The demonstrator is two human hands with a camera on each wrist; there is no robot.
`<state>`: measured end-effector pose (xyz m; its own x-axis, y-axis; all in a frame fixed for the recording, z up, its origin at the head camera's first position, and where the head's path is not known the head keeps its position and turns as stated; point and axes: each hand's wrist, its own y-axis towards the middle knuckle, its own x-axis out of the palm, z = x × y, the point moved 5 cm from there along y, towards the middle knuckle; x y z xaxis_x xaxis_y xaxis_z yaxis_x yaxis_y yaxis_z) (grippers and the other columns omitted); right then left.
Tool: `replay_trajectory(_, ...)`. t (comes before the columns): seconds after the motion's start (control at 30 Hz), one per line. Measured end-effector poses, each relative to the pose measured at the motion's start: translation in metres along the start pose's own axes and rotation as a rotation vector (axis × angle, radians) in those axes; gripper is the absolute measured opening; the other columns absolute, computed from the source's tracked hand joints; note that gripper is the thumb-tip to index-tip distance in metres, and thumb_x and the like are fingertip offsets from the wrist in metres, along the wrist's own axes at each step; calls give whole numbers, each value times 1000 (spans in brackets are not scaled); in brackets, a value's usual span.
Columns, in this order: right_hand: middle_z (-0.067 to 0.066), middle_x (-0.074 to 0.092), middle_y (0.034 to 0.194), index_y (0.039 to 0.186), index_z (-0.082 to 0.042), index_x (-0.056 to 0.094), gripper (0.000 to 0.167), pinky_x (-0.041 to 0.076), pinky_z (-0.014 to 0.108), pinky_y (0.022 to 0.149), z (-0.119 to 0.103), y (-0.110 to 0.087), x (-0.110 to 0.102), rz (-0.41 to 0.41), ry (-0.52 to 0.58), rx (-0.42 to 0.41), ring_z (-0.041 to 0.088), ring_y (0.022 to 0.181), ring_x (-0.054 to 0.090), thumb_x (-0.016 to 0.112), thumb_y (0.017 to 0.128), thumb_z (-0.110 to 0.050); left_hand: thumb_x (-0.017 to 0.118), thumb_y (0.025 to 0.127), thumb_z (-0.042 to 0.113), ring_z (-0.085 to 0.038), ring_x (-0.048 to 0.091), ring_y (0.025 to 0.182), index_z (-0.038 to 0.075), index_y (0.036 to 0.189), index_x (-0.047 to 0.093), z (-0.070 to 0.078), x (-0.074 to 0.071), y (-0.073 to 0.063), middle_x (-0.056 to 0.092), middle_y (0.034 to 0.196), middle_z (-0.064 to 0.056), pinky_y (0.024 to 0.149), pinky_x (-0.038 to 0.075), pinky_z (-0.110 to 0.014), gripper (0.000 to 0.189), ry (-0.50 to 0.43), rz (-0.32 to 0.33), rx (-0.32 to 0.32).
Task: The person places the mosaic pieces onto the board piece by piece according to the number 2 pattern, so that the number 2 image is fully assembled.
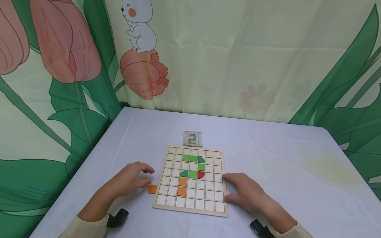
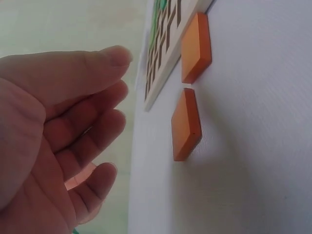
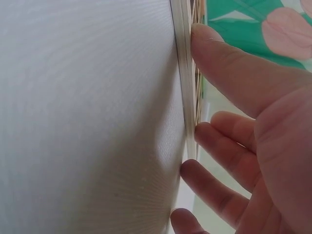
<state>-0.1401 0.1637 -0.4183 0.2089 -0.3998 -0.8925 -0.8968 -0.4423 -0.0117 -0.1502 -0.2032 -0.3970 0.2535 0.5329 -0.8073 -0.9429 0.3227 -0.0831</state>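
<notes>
A wooden grid board [image 1: 190, 211] lies flat on the table, with green squares [image 1: 193, 159], dark green quarter-circles [image 1: 184, 173], a red quarter-circle [image 1: 201, 174] and two orange squares [image 1: 182, 191] in its cells. My left hand [image 1: 130, 178] hovers left of the board, fingers loosely bent, holding nothing. Beside it, two loose orange square tiles [image 2: 196, 48] lie on the cloth, one right at the board's edge; in the head view the left hand mostly hides the other. My right hand [image 1: 248, 191] rests against the board's right edge, thumb and fingertips touching the frame.
Beyond the board's far edge lies a small pattern card [image 1: 192, 138] showing a similar coloured figure on a grid. A white cloth [image 1: 276, 158] covers the table. Behind it hangs a printed curtain [image 1: 214, 59] with tulips and a white animal.
</notes>
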Motion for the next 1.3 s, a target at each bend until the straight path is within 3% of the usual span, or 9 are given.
replay_trajectory(0.23,6,62,132,134,-9,61,66,43,50,101,0,0,1,-13,8,21,30,124,54,84,78,-37,77,83,4,-20,60,97,12,104,71,-3,2,-2,66,99,7,84,51,-41,23,-1,-11,3)
replay_trajectory(0.93,5,62,133,134,-9,61,66,43,50,101,1,1,1,-15,10,30,30,124,54,84,78,-37,87,74,3,-20,61,97,10,100,69,-13,7,-2,66,97,5,90,51,-44,33,13,-51,-86)
replay_trajectory(1.3,5,62,132,134,-9,62,67,44,49,100,2,1,1,-11,6,18,29,123,54,84,78,-38,83,77,1,-18,58,92,10,96,68,-17,8,-3,62,91,6,88,51,-43,26,53,-48,-80)
